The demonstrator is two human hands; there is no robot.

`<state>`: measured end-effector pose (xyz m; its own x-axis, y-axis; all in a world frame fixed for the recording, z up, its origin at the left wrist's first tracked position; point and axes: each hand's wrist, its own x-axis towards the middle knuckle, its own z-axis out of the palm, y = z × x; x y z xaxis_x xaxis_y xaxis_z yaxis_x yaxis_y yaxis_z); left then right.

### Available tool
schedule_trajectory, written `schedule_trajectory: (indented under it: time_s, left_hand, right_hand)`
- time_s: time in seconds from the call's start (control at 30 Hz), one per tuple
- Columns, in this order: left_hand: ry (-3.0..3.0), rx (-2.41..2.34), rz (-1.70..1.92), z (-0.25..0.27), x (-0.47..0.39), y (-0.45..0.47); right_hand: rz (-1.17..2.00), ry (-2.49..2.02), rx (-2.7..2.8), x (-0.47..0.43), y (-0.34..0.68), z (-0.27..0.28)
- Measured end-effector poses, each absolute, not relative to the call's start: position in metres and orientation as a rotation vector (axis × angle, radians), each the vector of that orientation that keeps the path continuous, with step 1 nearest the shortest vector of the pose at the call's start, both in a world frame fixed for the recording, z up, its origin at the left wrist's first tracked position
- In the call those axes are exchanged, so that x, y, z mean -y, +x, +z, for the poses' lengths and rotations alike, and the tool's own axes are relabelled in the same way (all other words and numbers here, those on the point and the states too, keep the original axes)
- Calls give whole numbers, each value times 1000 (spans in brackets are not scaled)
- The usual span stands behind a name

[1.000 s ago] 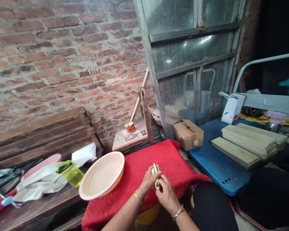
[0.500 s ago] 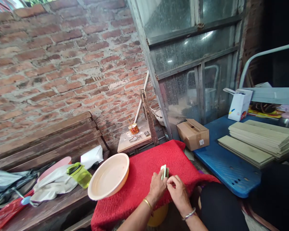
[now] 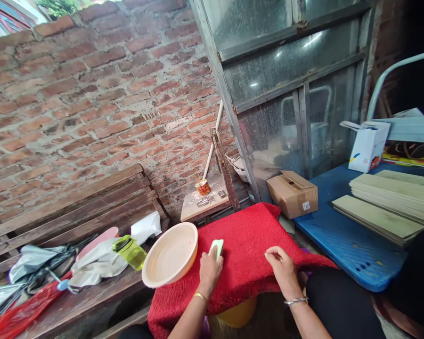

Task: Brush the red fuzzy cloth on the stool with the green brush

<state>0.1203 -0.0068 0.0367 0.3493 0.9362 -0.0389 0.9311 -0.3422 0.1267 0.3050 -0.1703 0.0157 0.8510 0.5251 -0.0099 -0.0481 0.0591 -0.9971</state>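
Shifts green brush nearer basin vs. before, gripped in L hand, long axis fwd; holds R hand well apart, half-curled, can't tell if holding anything.

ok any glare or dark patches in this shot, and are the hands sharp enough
Head view: bright reflected streaks on the glass panes; head view: far upper right nearly black, pale brightness above the brick wall at top left; head view: left hand and right hand distinct against the red cloth, though anything pinched in the right fingertips is too small to tell.
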Motion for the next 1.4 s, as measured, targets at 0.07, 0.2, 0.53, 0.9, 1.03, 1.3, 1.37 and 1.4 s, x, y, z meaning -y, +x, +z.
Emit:
schedule_trajectory:
  time_s: [0.07,0.2,0.53,0.9,1.03,1.3,1.37,1.4]
  left_hand:
    - [2435,-1823,41,38,-1,108]
    - [2423,-1782,6,33,18,125]
    - [2533,-1236,78,38,75,193]
    - [2484,-1594,-24,36,49,114]
    - [2559,-1367,15,30,77,169]
    - [2533,-1254,53,38,73,169]
    - [2516,-1372,62,37,60,138]
    - [2504,-1439,51,36,54,122]
  right_hand:
    - [466,-1435,398,169,306,16]
    - [479,-1422,407,165,306,12]
    - [482,-1450,446,163,309,7]
    - [519,-1435,452,165,305,17]
    - [499,-1447,464,169,308,17]
    - [525,-1472,463,175,309,21]
    - [533,-1466,461,174,307,22]
    - [533,-1462,463,174,307,22]
